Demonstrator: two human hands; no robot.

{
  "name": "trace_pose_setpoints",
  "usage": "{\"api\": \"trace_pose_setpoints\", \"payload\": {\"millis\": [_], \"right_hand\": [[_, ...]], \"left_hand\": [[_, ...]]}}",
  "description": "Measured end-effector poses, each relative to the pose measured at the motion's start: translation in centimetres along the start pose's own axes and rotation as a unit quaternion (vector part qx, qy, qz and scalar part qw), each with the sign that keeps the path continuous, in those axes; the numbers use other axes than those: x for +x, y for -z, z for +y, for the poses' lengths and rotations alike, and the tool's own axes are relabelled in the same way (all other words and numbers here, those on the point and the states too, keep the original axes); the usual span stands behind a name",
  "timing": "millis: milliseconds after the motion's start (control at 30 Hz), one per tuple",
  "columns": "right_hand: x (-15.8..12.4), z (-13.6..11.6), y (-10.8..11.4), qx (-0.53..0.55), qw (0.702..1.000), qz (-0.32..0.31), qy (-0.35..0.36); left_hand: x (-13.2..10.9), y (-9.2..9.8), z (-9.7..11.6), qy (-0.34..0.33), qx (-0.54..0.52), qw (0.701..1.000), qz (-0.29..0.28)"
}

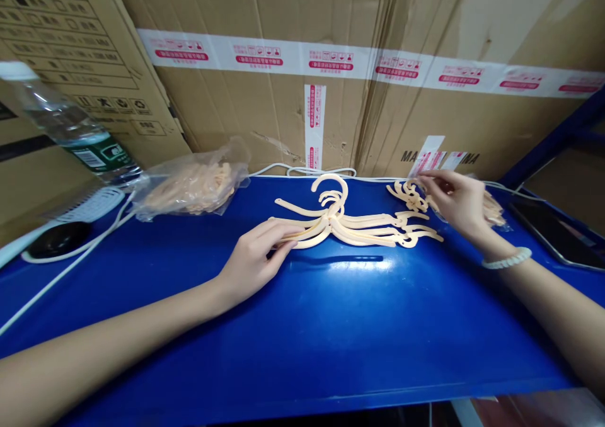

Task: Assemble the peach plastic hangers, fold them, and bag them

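A stack of cream plastic hangers (352,222) lies on the blue table (302,326) at its middle. My left hand (258,257) rests on the left arm of that stack, fingers pinched on it. My right hand (454,200) reaches to the far right over a second small pile of hangers (409,194), its fingers curled on one of them. A pale bead bracelet (507,260) sits on my right wrist.
A clear bag of hangers (193,184) lies at the back left, beside a water bottle (70,128), a white cable (70,266) and a black round device (59,238). A phone (553,232) lies at the right edge. Cardboard boxes (331,68) wall the back.
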State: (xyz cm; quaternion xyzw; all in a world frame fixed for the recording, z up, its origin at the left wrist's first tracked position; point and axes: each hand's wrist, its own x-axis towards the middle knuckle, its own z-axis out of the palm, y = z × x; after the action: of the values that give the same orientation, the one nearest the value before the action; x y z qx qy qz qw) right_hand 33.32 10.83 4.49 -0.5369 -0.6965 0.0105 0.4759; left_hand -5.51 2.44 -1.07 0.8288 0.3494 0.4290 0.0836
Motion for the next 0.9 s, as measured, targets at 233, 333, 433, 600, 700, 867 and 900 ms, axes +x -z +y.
{"api": "trace_pose_setpoints", "payload": {"millis": [233,333,433,600,700,867,900], "right_hand": [[-1.9,-5.8,0.9,0.303,0.93,-0.012,-0.208],[-2.6,-6.6,0.6,0.375,0.875,-0.083,-0.294],[-3.2,-6.5,0.0,0.395,0.846,-0.116,-0.339],[-3.6,-5.6,-0.5,0.391,0.839,-0.195,-0.323],[-3.5,-5.6,-0.4,0.388,0.829,-0.242,-0.322],[-3.6,-6.6,-0.2,0.409,0.789,-0.306,-0.341],[-3.6,-6.8,-0.2,0.416,0.778,-0.32,-0.345]], "left_hand": [[0.3,0.3,0.5,0.028,-0.004,0.999,0.026],[0.3,0.3,0.5,0.023,-0.002,0.999,0.036],[0.3,0.3,0.6,0.024,-0.003,0.999,0.041],[0.4,0.3,0.6,0.029,-0.002,0.998,0.049],[0.3,0.2,0.6,0.031,0.005,0.998,0.056],[0.2,0.2,0.5,0.017,0.009,0.998,0.063],[0.2,0.2,0.5,0.013,0.011,0.998,0.064]]}}
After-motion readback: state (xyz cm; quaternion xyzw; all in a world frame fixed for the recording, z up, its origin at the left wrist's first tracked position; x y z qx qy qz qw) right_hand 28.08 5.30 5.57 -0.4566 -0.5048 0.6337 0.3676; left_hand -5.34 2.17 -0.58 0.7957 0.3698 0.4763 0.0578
